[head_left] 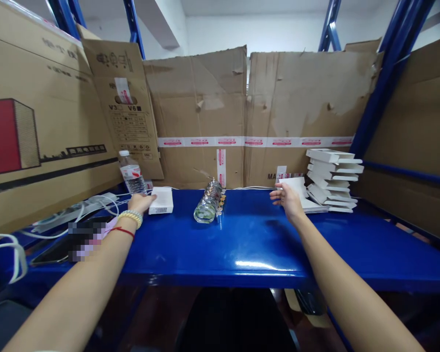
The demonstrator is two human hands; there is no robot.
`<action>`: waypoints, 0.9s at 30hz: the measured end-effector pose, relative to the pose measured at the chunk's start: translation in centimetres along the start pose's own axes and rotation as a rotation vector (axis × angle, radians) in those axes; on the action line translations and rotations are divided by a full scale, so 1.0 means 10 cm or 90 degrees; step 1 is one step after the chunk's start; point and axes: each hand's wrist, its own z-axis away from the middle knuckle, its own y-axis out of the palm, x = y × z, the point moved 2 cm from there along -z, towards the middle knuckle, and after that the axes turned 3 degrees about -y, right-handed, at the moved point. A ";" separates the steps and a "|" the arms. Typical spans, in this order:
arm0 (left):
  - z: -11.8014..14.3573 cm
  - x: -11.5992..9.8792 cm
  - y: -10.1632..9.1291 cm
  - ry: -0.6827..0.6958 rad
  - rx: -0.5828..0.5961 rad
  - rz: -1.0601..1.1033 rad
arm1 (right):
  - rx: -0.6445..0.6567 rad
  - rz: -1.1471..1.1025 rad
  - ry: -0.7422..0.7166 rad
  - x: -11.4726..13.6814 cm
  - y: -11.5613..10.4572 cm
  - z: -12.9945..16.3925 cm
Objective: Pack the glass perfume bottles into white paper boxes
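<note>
My left hand (pixel 142 203) is at the left side of a small white box (pixel 162 198) with a barcode on its front, its fingertips on the box's left edge. Part of that hand's grip is hidden. My right hand (pixel 288 196) has its fingers stretched out and apart, in front of an open white box (pixel 297 186) whose flap stands up; whether they touch I cannot tell. Between the hands, a row of clear glass bottles (pixel 205 213) runs away from me. Small gold-coloured pieces (pixel 223 198) line its right side.
Stacked open white boxes (pixel 333 181) rise at the right. A water bottle (pixel 132 176) stands behind my left hand, with a power strip (pixel 77 213), cables and a phone (pixel 73 242) nearer. Cardboard sheets (pixel 198 107) wall the blue table (pixel 212 254) at back and sides.
</note>
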 end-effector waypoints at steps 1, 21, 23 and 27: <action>0.02 0.05 -0.02 -0.013 -0.007 -0.063 | 0.002 0.017 -0.003 -0.01 0.00 0.00; -0.31 0.03 0.62 0.210 0.075 -0.460 | -0.141 0.944 0.044 -0.04 -0.37 -0.04; -0.37 0.03 0.62 0.200 0.073 -0.453 | -0.105 0.975 0.088 -0.07 -0.40 -0.05; -0.36 -0.03 0.59 0.139 0.069 -0.397 | -0.061 0.986 0.126 -0.11 -0.42 -0.07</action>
